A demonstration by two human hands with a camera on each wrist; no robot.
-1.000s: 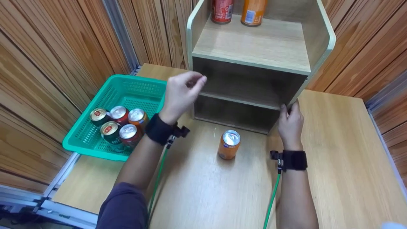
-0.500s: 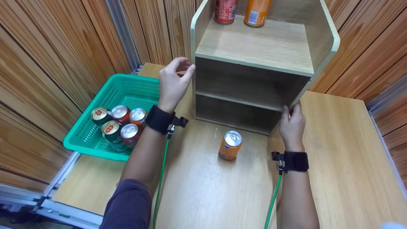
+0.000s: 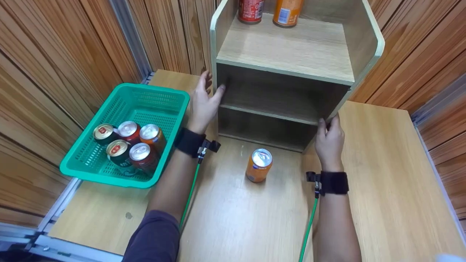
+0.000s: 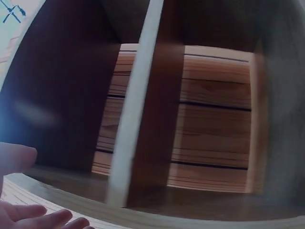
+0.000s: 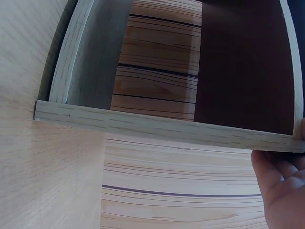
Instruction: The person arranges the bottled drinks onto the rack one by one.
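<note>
A light-wood shelf unit (image 3: 285,71) stands before me, with a bare-topped upper deck and two dark compartments below. My left hand (image 3: 204,103) is at its left side panel, thumb by the front edge and fingers outside. In the left wrist view the thumb (image 4: 16,158) and fingers are spread apart around the panel, not closed on it. My right hand (image 3: 330,143) grips the right side panel low down; the right wrist view has the fingers (image 5: 269,174) against that panel, partly cut off. An orange can (image 3: 259,165) stands upright on the table in front of the shelf.
A green basket (image 3: 69,165) at left holds several cans (image 3: 140,151). On the upper deck stand a red can (image 3: 250,11) and an orange can (image 3: 287,12). Wood-panelled walls (image 3: 47,72) enclose the table (image 3: 378,174). Green cables (image 3: 191,193) run from both wrist straps.
My left hand has moved left from in front of the compartment to the left side panel, and its fingers have straightened. The right hand stays at the right panel.
</note>
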